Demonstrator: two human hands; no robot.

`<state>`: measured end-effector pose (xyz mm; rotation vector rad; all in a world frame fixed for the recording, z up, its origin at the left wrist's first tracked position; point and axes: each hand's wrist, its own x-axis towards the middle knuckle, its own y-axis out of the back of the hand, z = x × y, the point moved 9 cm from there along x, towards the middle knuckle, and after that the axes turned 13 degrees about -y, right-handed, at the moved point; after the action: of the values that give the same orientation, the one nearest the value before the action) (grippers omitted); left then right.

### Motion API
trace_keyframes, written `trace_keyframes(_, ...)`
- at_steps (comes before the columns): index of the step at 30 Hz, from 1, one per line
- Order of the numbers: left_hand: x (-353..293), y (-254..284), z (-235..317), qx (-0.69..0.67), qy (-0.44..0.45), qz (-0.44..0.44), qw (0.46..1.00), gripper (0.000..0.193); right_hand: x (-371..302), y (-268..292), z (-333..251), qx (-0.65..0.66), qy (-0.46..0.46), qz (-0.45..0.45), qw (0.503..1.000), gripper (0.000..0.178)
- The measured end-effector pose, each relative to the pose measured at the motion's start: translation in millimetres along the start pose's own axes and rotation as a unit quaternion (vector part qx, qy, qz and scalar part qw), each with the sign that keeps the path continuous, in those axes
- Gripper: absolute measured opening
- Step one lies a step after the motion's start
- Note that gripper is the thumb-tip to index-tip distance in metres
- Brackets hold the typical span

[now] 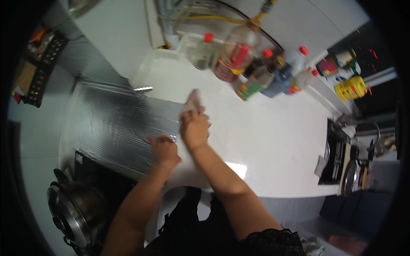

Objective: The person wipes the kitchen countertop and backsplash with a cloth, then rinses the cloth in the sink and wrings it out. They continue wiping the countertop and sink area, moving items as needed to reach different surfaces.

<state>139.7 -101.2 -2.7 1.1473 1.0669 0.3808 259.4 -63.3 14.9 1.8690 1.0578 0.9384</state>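
My right hand (195, 129) is closed on a crumpled pinkish cloth (194, 101), which touches the white countertop (265, 132) beside the right edge of a silver foil mat (124, 121). Just left of it, my left hand (165, 150) rests at the mat's near right edge. Its fingers are apart and nothing shows in them. Both hands are slightly blurred. The mat covers the counter's left part, and a small shiny strip (143, 89) lies at its far edge.
Along the back wall stand a red-capped glass jar (203, 54), a big jug (237, 53) and several bottles (256, 81). A yellow container (351, 88) is at the far right. A metal pot (77, 213) stands lower left, and a black sink or rack area (332, 155) is right.
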Motion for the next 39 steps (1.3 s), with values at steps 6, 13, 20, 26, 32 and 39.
trace_keyframes(6,-0.1,-3.5,9.1,0.040,0.009,-0.082,0.996,0.089,-161.0,107.4,137.7,0.030,-0.048,-0.106,0.993,0.042)
trace_keyframes(13,-17.3,-0.9,6.5,-0.050,0.014,0.012,0.999,0.083,-264.9,249.2,423.3,-0.183,-0.475,0.142,0.849,0.055)
trace_keyframes(20,-41.9,-1.4,43.3,-0.005,0.006,0.108,0.994,0.068,-191.2,139.5,150.3,0.127,-0.123,-0.053,0.983,0.078)
trace_keyframes(26,-45.9,0.6,89.9,-0.034,-0.016,0.162,0.986,0.069,-212.8,55.9,44.3,0.052,0.111,-0.093,0.988,0.056)
trace_keyframes(32,-62.7,-8.5,109.7,-0.023,-0.022,0.172,0.985,0.068,-252.6,137.4,200.7,-0.062,0.089,-0.132,0.985,0.050)
trace_keyframes(39,-73.6,-36.7,186.7,-0.052,-0.102,0.177,0.977,0.071,-316.5,271.9,467.1,-0.156,-0.038,-0.057,0.985,0.055)
